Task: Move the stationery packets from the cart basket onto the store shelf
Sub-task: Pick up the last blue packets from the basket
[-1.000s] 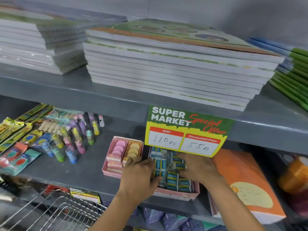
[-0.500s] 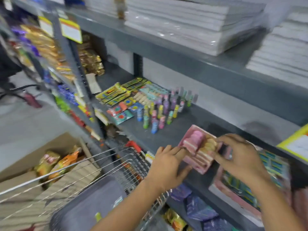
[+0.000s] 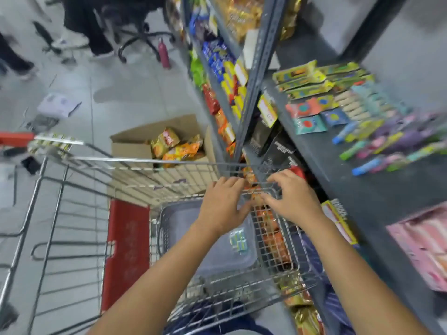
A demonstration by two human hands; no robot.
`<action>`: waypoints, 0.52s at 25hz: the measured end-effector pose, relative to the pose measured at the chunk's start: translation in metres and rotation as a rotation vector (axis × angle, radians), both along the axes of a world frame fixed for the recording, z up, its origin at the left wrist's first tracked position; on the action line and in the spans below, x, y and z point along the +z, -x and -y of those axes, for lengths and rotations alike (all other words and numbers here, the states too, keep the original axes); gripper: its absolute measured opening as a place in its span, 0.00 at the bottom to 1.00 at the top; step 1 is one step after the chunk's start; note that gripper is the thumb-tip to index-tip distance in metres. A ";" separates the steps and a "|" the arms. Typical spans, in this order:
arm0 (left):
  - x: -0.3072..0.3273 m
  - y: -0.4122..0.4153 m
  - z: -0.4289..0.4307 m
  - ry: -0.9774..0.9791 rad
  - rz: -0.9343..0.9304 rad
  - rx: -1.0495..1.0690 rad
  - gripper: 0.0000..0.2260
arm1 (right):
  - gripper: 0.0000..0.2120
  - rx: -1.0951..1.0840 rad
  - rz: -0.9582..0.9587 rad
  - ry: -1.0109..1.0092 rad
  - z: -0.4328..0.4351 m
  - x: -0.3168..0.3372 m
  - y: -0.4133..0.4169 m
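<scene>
A small blue-green stationery packet point(image 3: 238, 239) lies on a grey plastic tray point(image 3: 183, 228) inside the wire cart basket point(image 3: 154, 161). My left hand point(image 3: 222, 201) and my right hand point(image 3: 291, 198) hover close together over the basket's far right corner, fingers apart, with nothing visibly held. To the right runs the grey store shelf point(image 3: 358, 189). It carries flat colourful packets point(image 3: 312, 79), small coloured tubes point(image 3: 377, 146) and a pink box point(image 3: 423, 247) at the frame's right edge.
A cardboard box of orange snack packs point(image 3: 169, 143) stands on the floor beyond the cart. Shelves of snacks point(image 3: 225, 68) run along the aisle. A red cart flap point(image 3: 125, 250) hangs at the left. An office chair point(image 3: 135, 42), a red bottle point(image 3: 164, 53) and people's legs are farther off.
My view has swung left and down from the shelf to the cart. Both hands have left the pink box and the tray of blue packets on the shelf and now hang over the basket.
</scene>
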State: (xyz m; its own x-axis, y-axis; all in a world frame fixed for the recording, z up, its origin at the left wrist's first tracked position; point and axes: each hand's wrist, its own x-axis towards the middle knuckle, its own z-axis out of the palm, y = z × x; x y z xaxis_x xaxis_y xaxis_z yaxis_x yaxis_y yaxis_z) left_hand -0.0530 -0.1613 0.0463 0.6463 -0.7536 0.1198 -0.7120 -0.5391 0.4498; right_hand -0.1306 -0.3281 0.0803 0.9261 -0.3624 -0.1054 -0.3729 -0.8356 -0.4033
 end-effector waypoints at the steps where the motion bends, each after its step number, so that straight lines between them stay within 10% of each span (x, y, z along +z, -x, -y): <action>1: -0.018 -0.005 -0.013 -0.051 -0.031 0.036 0.18 | 0.17 0.039 -0.057 -0.001 -0.011 -0.024 -0.012; 13: -0.196 -0.004 -0.081 -0.445 -0.330 0.144 0.24 | 0.34 0.498 -0.708 0.268 -0.071 -0.278 -0.026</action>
